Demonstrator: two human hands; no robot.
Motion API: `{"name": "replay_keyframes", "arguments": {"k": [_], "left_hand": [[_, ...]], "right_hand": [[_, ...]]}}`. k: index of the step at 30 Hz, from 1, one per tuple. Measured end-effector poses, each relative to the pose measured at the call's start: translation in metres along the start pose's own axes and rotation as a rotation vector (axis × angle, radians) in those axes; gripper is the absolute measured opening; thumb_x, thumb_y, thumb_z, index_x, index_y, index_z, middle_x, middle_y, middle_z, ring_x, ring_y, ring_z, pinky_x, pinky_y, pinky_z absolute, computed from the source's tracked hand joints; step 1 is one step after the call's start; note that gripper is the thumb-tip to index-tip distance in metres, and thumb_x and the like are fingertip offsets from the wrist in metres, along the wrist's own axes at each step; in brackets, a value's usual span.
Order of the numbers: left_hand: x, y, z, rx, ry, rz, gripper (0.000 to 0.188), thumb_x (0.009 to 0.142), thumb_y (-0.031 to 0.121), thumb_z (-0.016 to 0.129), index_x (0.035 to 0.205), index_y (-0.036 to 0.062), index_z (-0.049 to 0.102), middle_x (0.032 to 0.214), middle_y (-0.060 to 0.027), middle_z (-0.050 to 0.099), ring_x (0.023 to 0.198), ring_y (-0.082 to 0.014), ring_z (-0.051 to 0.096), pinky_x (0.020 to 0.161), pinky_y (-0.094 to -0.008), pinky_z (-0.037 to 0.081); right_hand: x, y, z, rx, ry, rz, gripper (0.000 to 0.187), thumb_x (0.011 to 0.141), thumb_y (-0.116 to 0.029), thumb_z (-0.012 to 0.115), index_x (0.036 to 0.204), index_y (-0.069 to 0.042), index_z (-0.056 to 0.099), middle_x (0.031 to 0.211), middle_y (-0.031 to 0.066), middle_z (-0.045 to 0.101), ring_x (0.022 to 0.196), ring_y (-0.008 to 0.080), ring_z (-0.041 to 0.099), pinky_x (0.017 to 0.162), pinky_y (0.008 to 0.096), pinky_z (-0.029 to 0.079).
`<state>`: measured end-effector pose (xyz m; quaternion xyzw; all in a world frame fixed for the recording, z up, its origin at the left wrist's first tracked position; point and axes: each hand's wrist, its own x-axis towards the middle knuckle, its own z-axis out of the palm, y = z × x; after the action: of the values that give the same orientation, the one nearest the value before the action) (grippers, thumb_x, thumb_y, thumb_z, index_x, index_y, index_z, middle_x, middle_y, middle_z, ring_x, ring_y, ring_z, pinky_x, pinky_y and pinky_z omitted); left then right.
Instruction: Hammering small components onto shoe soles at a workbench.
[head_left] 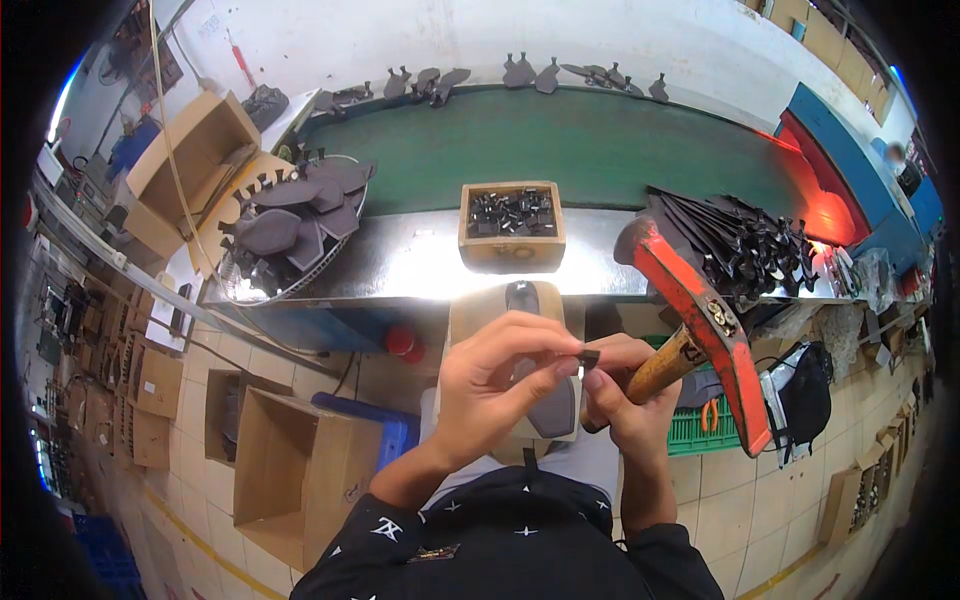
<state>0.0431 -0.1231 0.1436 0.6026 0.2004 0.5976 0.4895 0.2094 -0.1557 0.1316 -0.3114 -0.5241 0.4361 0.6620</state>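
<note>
My left hand (pixel 482 385) is closed, its thumb and fingertips pinching a small black metal-looking piece (pixel 590 358). Wrapped round the wooden handle of a red hammer (pixel 703 318) is my right hand (pixel 640 428); its thumb and fingertip also meet the small piece. The hammer head points up and to the right. Below my hands a grey flat shaped piece (pixel 552 412) lies on a pale board (pixel 470 305) over my lap, partly hidden by my fingers. Beyond them, a wooden box (pixel 512 254) of small black and shiny pieces stands on the metal bench edge.
A wire basket (pixel 335 245) of grey pieces stands left, a pile of grey pieces with black ends (pixel 745 240) right. Behind runs a green conveyor belt (pixel 480 140). Cardboard boxes (pixel 285 480) stand on the floor left; a green crate (pixel 685 432) with orange-handled pliers (pixel 710 413) is right.
</note>
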Motion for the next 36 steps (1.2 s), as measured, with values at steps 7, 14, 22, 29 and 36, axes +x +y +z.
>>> {"name": "replay_keyframes", "arguments": {"k": [7,14,22,29,36], "left_hand": [[-0.01,-0.008,0.0,-0.036,-0.059,-0.106,0.016,0.091,-0.006,0.063,0.106,-0.0018,0.066,0.106,-0.0089,0.063,0.099,-0.016,0.061,0.087,-0.0288,0.05],[-0.025,-0.022,0.005,-0.161,0.043,-0.117,0.01,0.092,-0.004,0.062,0.101,-0.001,0.064,0.107,-0.0084,0.062,0.099,-0.0148,0.06,0.087,-0.0276,0.049],[-0.025,-0.04,-0.016,0.295,-0.005,0.076,0.019,0.088,0.006,0.07,0.106,0.004,0.064,0.113,-0.0081,0.061,0.106,-0.0199,0.058,0.088,-0.032,0.047],[-0.01,-0.142,-0.075,0.907,0.131,-0.125,0.047,0.084,0.027,0.076,0.119,0.0012,0.059,0.123,-0.0159,0.059,0.114,-0.0274,0.056,0.092,-0.0358,0.046],[0.016,-0.174,-0.081,0.759,0.038,-0.091,0.031,0.081,0.021,0.075,0.105,0.0037,0.067,0.098,-0.0149,0.07,0.09,-0.0329,0.067,0.08,-0.0416,0.051]], "right_hand": [[-0.009,-0.003,-0.001,0.091,0.045,0.201,0.019,0.085,-0.002,0.073,0.103,0.0,0.067,0.092,0.0064,0.068,0.061,0.0048,0.055,0.05,0.0177,0.039],[-0.007,0.006,-0.006,0.029,-0.085,0.135,0.013,0.085,0.002,0.069,0.098,0.002,0.068,0.102,0.0106,0.068,0.083,0.007,0.06,0.064,0.0205,0.045],[-0.009,0.006,-0.001,-0.018,-0.03,0.265,0.014,0.088,-0.003,0.068,0.102,0.002,0.067,0.106,0.0111,0.069,0.078,0.0078,0.062,0.067,0.0213,0.049],[0.018,0.061,-0.026,-0.355,-0.026,0.146,0.017,0.094,-0.009,0.063,0.106,0.001,0.069,0.067,-0.0024,0.06,0.043,0.0013,0.043,0.039,0.0189,0.029],[0.065,0.129,-0.037,-0.485,-0.152,0.175,0.021,0.089,-0.012,0.07,0.104,0.003,0.07,0.085,0.0029,0.068,0.07,0.0068,0.059,0.061,0.0233,0.046]]}}
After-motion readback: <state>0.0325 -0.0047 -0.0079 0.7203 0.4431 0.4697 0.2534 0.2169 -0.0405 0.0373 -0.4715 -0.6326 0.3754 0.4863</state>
